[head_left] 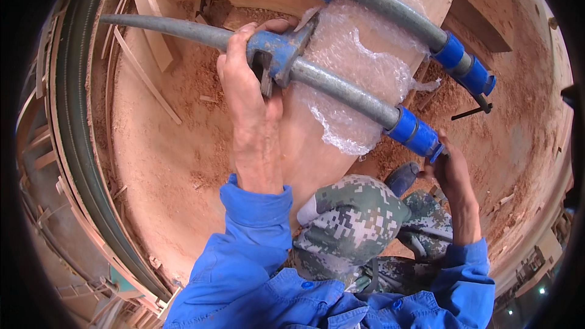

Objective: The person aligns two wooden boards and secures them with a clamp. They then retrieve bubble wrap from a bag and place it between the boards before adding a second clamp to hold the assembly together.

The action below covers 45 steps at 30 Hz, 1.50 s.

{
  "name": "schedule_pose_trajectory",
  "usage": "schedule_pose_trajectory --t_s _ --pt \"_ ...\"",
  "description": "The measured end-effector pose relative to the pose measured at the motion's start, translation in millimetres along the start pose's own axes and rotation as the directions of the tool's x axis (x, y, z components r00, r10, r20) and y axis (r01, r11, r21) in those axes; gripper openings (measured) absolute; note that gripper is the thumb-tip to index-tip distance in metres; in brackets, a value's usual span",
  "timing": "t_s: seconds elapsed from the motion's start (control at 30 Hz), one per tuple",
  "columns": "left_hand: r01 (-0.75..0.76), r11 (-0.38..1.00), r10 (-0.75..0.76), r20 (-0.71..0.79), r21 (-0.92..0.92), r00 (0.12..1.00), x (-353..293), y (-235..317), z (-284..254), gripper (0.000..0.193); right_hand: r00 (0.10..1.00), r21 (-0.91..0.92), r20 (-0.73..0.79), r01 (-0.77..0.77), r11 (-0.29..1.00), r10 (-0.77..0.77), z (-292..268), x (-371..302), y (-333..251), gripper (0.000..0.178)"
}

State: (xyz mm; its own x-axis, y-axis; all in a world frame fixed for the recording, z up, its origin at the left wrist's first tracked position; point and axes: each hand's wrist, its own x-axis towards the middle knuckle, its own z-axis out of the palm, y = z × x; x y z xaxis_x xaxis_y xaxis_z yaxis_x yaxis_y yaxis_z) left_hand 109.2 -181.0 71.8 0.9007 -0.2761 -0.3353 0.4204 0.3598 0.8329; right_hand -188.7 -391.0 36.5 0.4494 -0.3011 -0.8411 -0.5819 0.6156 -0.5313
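A pipe clamp (344, 92) with a grey steel pipe and blue jaws lies across a wooden board (308, 146). Clear bubble wrap (359, 55) covers part of the board beneath it. My left hand (247, 79) is closed round the pipe and the blue sliding jaw (274, 52) at the clamp's left part. At the clamp's right end my right hand (454, 173) closes at the blue screw head (415, 133), its grip partly hidden. Farther off, a second pipe clamp (390, 6) runs over the same wrapped board, with a dark crank handle (474, 111) at its right end.
Sawdust and shavings (210, 128) cover the floor. Thin wood strips (146, 73) lie at the left, beside a long dark green ribbed band (79, 128). Wooden beams (484, 3) stand at the far right. My camouflage-clad knee (353, 213) and dark shoe (402, 178) are close below the clamp.
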Motion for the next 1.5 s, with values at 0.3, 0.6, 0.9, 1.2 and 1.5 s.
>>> schedule_pose_trajectory --t_s 0.3,0.6,0.9,1.2,1.5 --pt "-0.008 1.0 0.008 -0.017 0.025 1.0 0.0 0.7 1.2 0.035 0.925 -0.266 0.064 0.378 0.887 -0.375 8.1 -23.1 29.4 0.058" --pt "-0.071 0.995 0.064 -0.093 -0.071 0.994 -1.1 -1.1 4.0 0.041 0.996 -0.191 -0.044 0.066 0.979 -0.075 48.1 -80.4 -23.4 0.056" --pt "0.002 1.0 -0.002 -0.017 -0.01 1.0 -0.6 -2.3 -2.3 0.027 0.457 -0.86 0.492 0.387 -0.333 -0.741 25.7 -77.1 8.8 0.067" --pt "-0.048 0.998 0.043 -0.116 -0.041 0.992 -2.5 -1.4 5.2 0.04 0.427 -0.791 0.223 0.605 0.093 -0.877 18.0 -40.5 -6.9 0.063" --pt "-0.055 0.996 0.047 -0.118 -0.066 0.992 -2.0 -4.3 6.0 0.039 0.682 -0.455 -0.142 0.599 0.66 -0.717 20.1 -19.7 -26.5 0.065"
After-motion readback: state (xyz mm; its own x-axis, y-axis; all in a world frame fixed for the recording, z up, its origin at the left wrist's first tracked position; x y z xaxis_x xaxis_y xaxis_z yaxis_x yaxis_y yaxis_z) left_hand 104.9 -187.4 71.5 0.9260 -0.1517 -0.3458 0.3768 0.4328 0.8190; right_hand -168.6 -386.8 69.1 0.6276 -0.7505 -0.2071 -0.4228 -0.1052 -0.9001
